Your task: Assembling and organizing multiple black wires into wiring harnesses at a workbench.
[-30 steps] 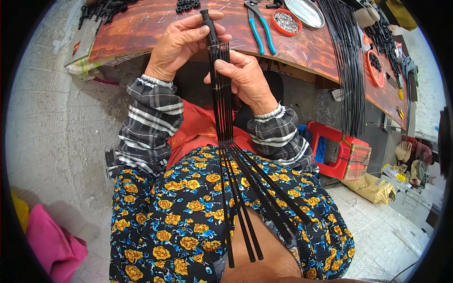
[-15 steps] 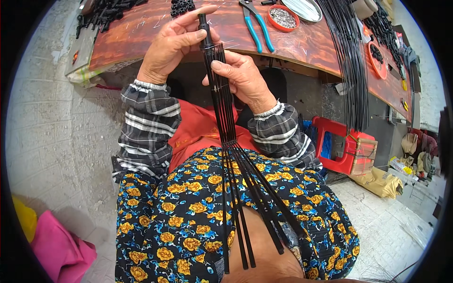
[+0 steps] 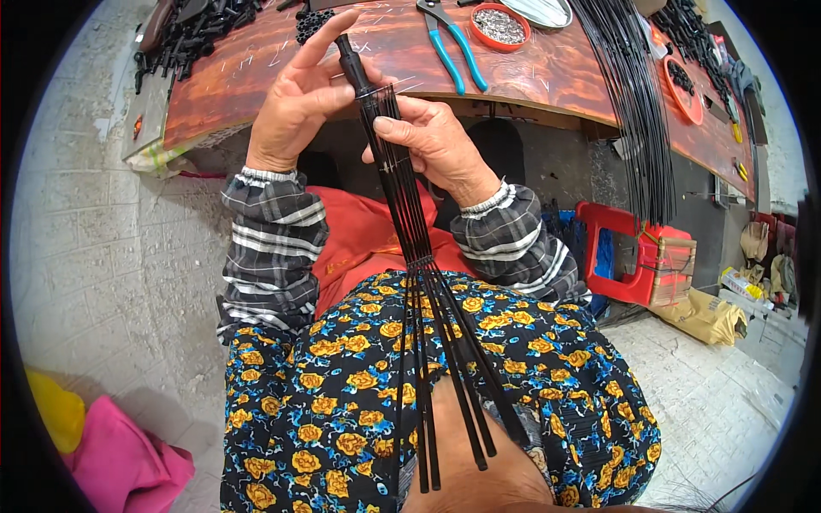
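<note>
A black umbrella frame (image 3: 415, 227) slants across my lap, its thin ribs gathered at the upper end and fanning out below a jointed band. Around the black tubular hub (image 3: 351, 64) at its top, my left hand (image 3: 289, 111) has the thumb in front and the other fingers behind, the index finger stretched upward. Just below, my right hand (image 3: 440, 145) pinches the bundled ribs, thumb on the near side and fingers partly hidden behind. A thin pale wire sticks out to the right beside the rib ends. The spread rib tips reach down over the floral cloth (image 3: 351, 376).
On the wood-patterned table (image 3: 248, 81) lie blue-handled pliers (image 3: 457, 51), a red bowl of small metal pieces (image 3: 500, 28) and black tubular parts (image 3: 201, 34). Long black ribs (image 3: 637, 120) hang over its edge at right. A red stool (image 3: 629, 286) stands below.
The frame's top has shifted slightly left and down, with my left hand moving along. My right hand keeps its pinch on the ribs. The whole view has shifted a little.
</note>
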`<state>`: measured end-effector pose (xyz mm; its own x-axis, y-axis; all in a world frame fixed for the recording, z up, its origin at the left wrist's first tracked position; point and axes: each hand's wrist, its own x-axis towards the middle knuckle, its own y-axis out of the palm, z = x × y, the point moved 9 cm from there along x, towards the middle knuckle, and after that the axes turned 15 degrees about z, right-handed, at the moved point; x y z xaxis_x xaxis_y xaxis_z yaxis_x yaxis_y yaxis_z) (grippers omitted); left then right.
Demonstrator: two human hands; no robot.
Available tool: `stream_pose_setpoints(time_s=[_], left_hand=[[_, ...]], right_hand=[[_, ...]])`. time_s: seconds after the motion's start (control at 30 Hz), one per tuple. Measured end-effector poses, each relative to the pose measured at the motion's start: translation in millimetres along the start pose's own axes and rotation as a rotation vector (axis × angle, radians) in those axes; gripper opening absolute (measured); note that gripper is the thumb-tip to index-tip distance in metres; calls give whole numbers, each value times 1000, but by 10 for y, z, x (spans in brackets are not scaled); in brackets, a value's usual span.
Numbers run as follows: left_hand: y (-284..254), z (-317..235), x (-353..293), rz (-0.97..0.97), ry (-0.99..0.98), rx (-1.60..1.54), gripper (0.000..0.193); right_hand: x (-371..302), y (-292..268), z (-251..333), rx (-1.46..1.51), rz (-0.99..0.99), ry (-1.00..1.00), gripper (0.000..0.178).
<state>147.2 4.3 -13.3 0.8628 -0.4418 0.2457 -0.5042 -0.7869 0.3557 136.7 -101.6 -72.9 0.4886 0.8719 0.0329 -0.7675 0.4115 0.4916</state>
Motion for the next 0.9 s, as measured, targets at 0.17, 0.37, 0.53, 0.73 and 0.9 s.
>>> stream_pose_setpoints(time_s=[0.17, 0.37, 0.53, 0.73, 0.9], left_hand=[[107, -92, -39, -39, 19, 180, 65], [25, -34, -58, -38, -94, 320, 57], [76, -37, -35, -63, -126, 329, 59], [79, -33, -14, -82, -155, 377, 61], [89, -33, 6, -72, -161, 389, 61]], right_hand=[[22, 15, 0, 1, 23, -11, 26], [-8, 24, 16, 12, 13, -21, 27], [-11, -25, 9, 14, 6, -30, 29], [-10, -75, -30, 21, -24, -15, 33], [-7, -98, -43, 41, -42, -16, 31]])
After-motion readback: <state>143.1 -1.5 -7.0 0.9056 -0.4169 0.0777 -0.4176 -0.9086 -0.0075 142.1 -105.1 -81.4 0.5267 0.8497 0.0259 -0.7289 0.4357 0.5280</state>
